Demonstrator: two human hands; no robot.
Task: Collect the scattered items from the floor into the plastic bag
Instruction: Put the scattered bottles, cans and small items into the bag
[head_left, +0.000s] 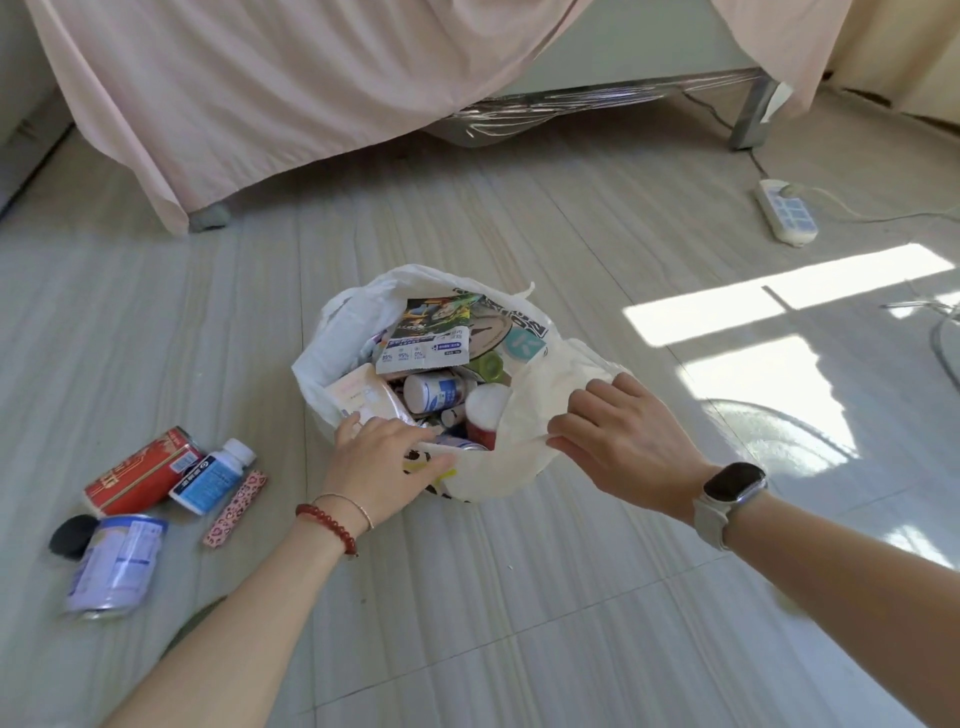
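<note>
A white plastic bag (540, 395) stands open on the floor, filled with packets, bottles and a can. My right hand (623, 441) grips the bag's near right rim. At the near left rim my left hand (382, 462) holds a small item with a black, white and yellow print, half hidden under the fingers. To the left on the floor lie a red box (137, 473), a blue-labelled white bottle (213, 475), a pink leopard-print tube (236, 509), a pale blue can (117, 566) and a black sponge (72, 535).
A bed draped in pink cloth (234, 104) stands behind the bag, its metal leg (750, 117) at the right. A white power strip (787, 210) and its cords lie on the floor at the far right.
</note>
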